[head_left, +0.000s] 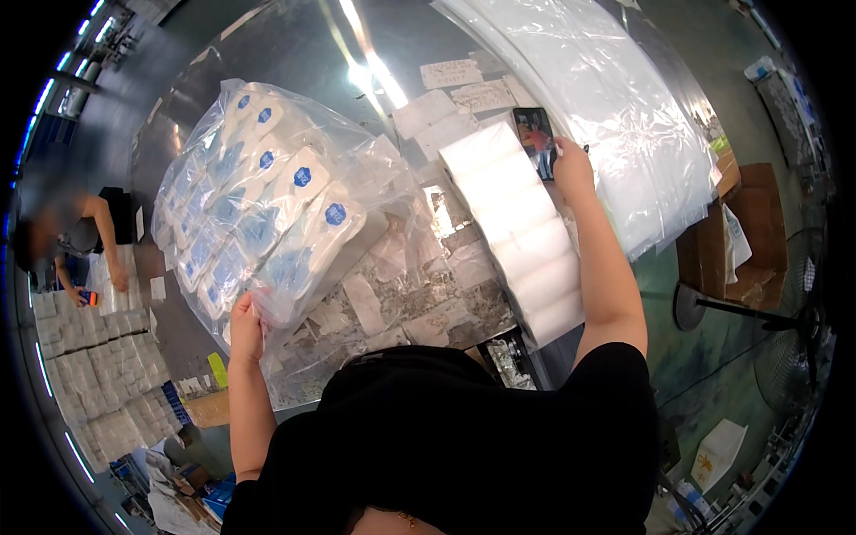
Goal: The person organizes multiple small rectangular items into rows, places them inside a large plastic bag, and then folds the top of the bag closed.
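My left hand is closed, pinching the near edge of a large clear plastic bag. Inside that bag lie rows of white soft packs with round blue marks, tilted on the table. My right hand is closed beside the right edge of a phone with a lit screen. A small white bit with a dark tip shows at its fingers, too small to name. Between my arms lies a long white row of bulging, roll-like segments, its near end by my right forearm.
A thick stack of clear plastic sheets or bags covers the table's right side. Paper labels are stuck on the metal tabletop. Right of it stand an open cardboard box and a fan. A person works at far left beside stacked white packs.
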`<state>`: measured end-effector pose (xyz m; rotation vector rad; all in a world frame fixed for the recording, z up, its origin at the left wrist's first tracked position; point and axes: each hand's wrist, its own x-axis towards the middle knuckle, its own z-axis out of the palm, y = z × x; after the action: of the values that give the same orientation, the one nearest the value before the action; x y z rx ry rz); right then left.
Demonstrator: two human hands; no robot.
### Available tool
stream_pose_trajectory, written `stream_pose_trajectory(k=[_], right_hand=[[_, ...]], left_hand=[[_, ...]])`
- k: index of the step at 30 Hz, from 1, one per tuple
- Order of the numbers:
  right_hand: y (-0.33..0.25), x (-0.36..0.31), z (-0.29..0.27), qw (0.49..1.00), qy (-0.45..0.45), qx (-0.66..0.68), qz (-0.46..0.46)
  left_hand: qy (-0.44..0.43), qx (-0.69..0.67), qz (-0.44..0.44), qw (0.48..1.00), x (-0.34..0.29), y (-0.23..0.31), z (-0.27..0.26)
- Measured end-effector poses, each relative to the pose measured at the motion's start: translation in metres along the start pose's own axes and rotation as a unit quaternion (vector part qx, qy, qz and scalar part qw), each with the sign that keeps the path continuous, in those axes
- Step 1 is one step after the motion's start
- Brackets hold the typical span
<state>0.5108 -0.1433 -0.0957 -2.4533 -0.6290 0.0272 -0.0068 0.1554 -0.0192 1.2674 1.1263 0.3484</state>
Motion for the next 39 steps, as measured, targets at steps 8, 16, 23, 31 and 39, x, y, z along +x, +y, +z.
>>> stream_pose_trajectory(k=[8, 16, 23, 31, 39], right_hand=[[0.010, 0.005, 0.006, 0.998, -0.023, -0.049, 0.018], [0.012, -0.021, -0.012, 0.985, -0.062, -0.157, -0.025], [0.015, -0.037, -0.015, 0.980, -0.077, -0.177, -0.038], [0.007, -0.016, -0.012, 0.994, -0.031, -0.104, -0.007], [-0.007, 0.032, 0.031, 0.991, -0.036, -0.130, 0.000]], left_hand=[[0.012, 0.000, -0.003, 1.000, 0.004, -0.007, -0.007], [-0.019, -0.017, 0.002, 1.000, 0.000, -0.004, -0.006], [0.019, 0.018, 0.007, 1.000, -0.003, 0.009, 0.010], [-0.010, 0.014, -0.006, 1.000, 0.001, 0.000, -0.006], [0.007, 0.005, -0.003, 1.000, 0.003, -0.003, -0.006]])
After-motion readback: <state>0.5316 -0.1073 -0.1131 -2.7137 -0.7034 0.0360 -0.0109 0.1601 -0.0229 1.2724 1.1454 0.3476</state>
